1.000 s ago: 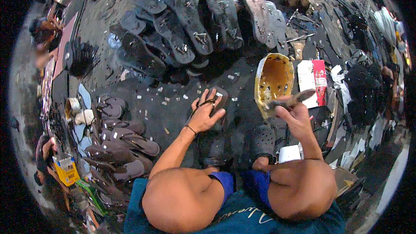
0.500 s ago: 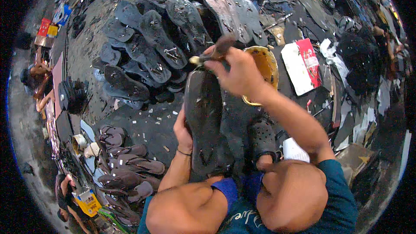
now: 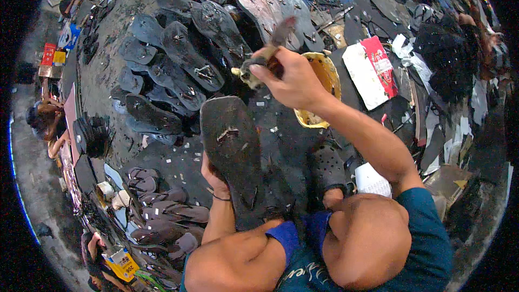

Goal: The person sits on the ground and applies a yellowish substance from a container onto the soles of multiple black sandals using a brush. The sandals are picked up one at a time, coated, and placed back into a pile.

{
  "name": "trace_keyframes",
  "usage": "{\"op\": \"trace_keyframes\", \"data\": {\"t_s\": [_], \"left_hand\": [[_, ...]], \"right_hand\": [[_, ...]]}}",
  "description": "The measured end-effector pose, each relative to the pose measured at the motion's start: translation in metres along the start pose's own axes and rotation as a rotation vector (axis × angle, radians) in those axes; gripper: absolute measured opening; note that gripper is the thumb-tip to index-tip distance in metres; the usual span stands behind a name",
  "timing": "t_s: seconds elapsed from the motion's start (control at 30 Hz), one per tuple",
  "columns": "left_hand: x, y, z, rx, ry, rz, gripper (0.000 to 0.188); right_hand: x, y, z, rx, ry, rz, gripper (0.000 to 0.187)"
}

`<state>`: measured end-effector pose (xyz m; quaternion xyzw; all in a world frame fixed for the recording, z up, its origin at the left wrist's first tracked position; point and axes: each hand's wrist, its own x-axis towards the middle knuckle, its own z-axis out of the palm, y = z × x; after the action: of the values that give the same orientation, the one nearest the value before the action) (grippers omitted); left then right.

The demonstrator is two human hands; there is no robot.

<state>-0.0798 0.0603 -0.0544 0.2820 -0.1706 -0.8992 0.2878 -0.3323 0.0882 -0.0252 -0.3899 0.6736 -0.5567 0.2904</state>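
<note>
My left hand (image 3: 217, 179) grips the edge of a long dark shoe sole (image 3: 231, 135) in front of my knees. Its broad end points away from me, with a small pale strap end showing near it. My right hand (image 3: 297, 80) is closed around a brush (image 3: 247, 77) with a dark handle and pale, smeared bristles. The bristles are beyond the sole's far end, apart from it. Beside my right wrist stands a yellow tub (image 3: 331, 75), coated inside with a yellowish-brown substance.
Many dark soles (image 3: 186, 57) lie in overlapping rows ahead. Finished-looking flip-flops (image 3: 170, 208) are stacked at lower left. A red and white carton piece (image 3: 370, 73) lies right of the tub. Scraps cover the right side. Another person (image 3: 46, 116) sits at far left.
The brush has come away from the sole's far end. The sole has turned, its far end now further left and its upper face showing the strap end.
</note>
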Motion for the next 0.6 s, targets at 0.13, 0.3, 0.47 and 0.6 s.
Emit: {"op": "trace_keyframes", "data": {"t_s": [0.13, 0.3, 0.47, 0.6], "left_hand": [[0.003, 0.001, -0.007, -0.046, -0.230, 0.033, 0.066], [0.006, 0.019, -0.040, -0.030, 0.045, 0.127, 0.069], [0.019, 0.039, -0.076, 0.073, 0.190, 0.215, 0.069], [-0.037, 0.019, -0.088, -0.024, 0.245, 0.068, 0.052]], "right_hand": [[-0.019, -0.016, 0.009, 0.030, -0.065, -0.253, 0.019], [-0.027, -0.010, 0.026, -0.051, -0.090, -0.434, 0.021], [-0.132, -0.013, 0.031, 0.033, -0.653, -0.123, 0.023], [-0.082, 0.014, -0.018, -0.124, 0.128, 0.070, 0.014]]}}
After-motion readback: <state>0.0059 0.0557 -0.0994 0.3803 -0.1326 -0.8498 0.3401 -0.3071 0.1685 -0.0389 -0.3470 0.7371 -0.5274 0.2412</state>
